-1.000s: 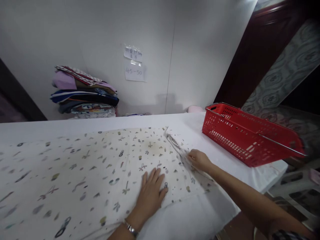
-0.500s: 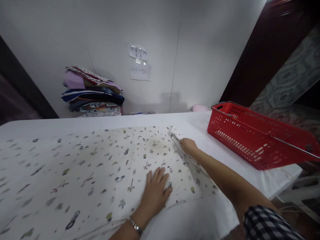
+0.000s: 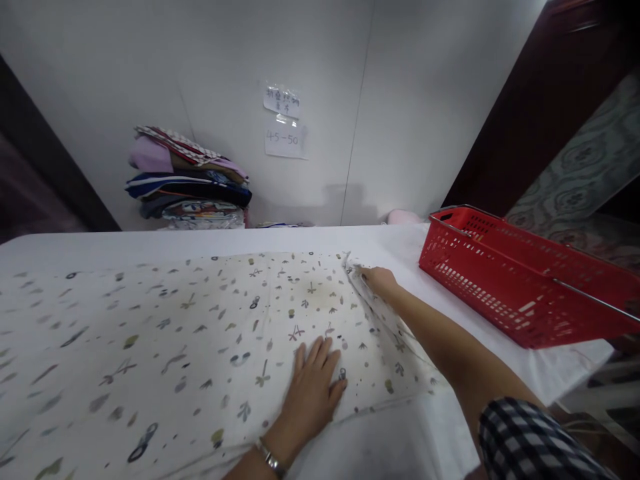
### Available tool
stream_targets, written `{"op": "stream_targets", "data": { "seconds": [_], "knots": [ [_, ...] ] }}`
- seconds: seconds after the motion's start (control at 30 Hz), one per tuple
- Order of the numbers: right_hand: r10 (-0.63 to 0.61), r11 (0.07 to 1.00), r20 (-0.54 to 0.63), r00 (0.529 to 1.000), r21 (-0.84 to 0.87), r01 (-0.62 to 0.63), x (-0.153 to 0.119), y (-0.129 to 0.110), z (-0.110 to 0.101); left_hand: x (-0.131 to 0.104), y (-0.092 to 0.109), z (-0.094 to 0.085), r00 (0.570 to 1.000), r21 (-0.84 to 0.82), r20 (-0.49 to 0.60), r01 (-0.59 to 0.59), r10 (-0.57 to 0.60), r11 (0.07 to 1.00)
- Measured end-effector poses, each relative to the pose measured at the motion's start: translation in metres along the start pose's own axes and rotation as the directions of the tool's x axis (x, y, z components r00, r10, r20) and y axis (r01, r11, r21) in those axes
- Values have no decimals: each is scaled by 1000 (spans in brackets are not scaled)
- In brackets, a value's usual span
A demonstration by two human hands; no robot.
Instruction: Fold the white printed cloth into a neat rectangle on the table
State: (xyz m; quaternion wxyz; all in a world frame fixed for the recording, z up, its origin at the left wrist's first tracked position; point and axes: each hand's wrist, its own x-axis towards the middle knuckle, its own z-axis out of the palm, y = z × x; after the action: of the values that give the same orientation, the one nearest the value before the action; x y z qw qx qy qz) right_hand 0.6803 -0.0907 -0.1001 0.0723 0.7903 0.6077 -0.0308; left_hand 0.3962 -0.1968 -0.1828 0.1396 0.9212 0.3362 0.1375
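Observation:
A white cloth (image 3: pixel 210 347) printed with small plant-like figures lies spread over the white-covered table (image 3: pixel 165 248). My left hand (image 3: pixel 313 387) rests flat on it near its front edge, fingers spread, with a metal band at the wrist. Farther back and to the right, my right hand (image 3: pixel 380 280) is closed on the cloth's right edge, which is bunched and slightly raised there. Creases run from that hand down toward the front right of the cloth. The fingertips of my right hand are partly hidden.
A red plastic basket (image 3: pixel 520 280) with metal handles stands at the table's right side. Folded fabrics (image 3: pixel 193 180) are piled by the wall at the back left. Two paper signs (image 3: pixel 285 137) hang on the wall, and something pink (image 3: pixel 404 217) lies at the table's back edge.
My right hand has moved slightly back, and the cloth edge it holds is more bunched. My left hand stays flat in its place. The view has shifted a little.

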Motion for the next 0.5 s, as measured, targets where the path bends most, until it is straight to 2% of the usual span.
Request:
{"op": "stream_targets", "data": {
  "seconds": [0.17, 0.27, 0.37, 0.5],
  "knots": [
    [1, 998, -12, 1000, 58, 0, 9, 2, -1, 0, 1, -3, 1000, 6, 23, 3, -3, 1000],
    [32, 989, -30, 999, 147, -27, 18, 13, -9, 0, 1, -3, 1000, 3, 25, 3, -3, 1000],
    [80, 963, -47, 996, 260, -65, 29, 38, -26, -1, 0, -2, 1000, 8, -2, -10, 10, 1000],
    [208, 911, -69, 976, 377, -167, 43, 85, -57, -2, -4, 3, 998, 39, -45, -38, 40, 999]
  ]
}}
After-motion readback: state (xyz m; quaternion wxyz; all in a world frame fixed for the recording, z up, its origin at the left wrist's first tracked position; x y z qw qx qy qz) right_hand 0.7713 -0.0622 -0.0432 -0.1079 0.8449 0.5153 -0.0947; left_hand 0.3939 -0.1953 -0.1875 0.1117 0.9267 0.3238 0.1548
